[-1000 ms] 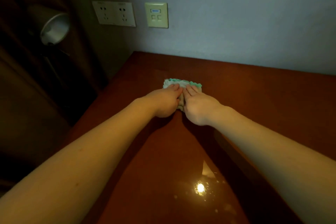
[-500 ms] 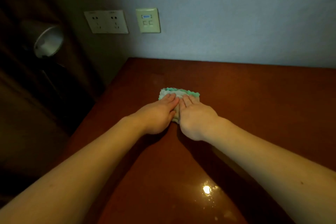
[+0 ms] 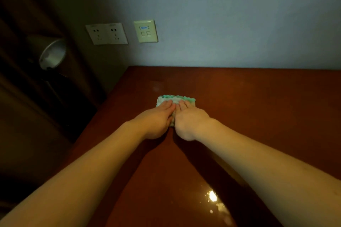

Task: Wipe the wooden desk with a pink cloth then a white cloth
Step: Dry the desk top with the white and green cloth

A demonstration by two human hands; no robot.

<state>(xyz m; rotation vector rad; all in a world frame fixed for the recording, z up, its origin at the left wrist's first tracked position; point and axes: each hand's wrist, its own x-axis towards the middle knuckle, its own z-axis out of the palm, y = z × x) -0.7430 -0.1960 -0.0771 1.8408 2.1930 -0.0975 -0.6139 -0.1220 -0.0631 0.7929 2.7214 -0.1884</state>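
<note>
White cloth (image 3: 175, 98) under left hand (image 3: 156, 118), right hand (image 3: 190, 119), near desk (image 3: 258, 108) corner

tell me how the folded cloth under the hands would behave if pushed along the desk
The cloth looks soft and folded, so probably floppy and light if lifted. The desk is glossy, so it would likely slide easily, perhaps bunching at its loose edge.

Pale blue-grey wall (image 3: 239, 24) at back. White double socket plate (image 3: 106, 33) on it, upper left; cream data-port plate (image 3: 145, 31) just beside, to right. Tilted lamp shade (image 3: 52, 54) at left, before dark brown panel (image 3: 27, 116).
</note>
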